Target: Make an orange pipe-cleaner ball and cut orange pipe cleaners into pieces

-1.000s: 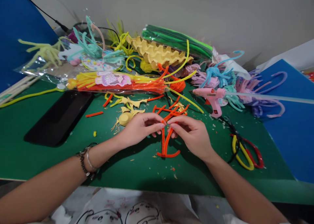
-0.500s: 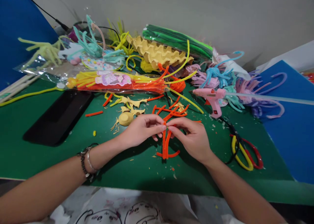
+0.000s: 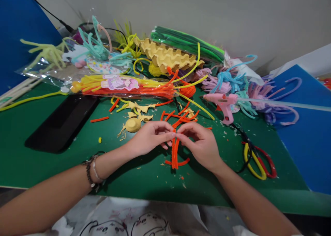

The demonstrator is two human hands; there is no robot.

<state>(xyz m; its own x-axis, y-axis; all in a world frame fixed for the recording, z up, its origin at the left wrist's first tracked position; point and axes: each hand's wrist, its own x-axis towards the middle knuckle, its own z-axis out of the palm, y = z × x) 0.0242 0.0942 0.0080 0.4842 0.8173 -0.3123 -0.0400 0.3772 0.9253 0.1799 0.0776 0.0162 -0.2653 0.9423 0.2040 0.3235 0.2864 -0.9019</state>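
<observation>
Thumb and fingers of my left hand (image 3: 154, 136) pinch the upper part of an orange pipe cleaner figure (image 3: 175, 156). From the other side my right hand (image 3: 199, 141) pinches it too, and the fingertips of both hands nearly meet. Two orange strands hang down side by side from the fingers, with a short curved piece across their lower end. The exact spot under the fingertips is hidden. Just beyond the hands lie several cut orange pipe cleaners (image 3: 181, 117). A round cardboard piece (image 3: 133, 125) rests near my left hand.
A pink glue gun (image 3: 224, 105) with a long glue stick lies right of centre. Scissors (image 3: 256, 160) with red and yellow handles sit at right. A black phone-like slab (image 3: 62, 125) is at left. Behind are a bag of pipe cleaners (image 3: 124, 87) and an egg carton (image 3: 168, 55).
Both hands keep their pinch in almost the same place. The right fingers have shifted very slightly left, closer to the left fingertips.
</observation>
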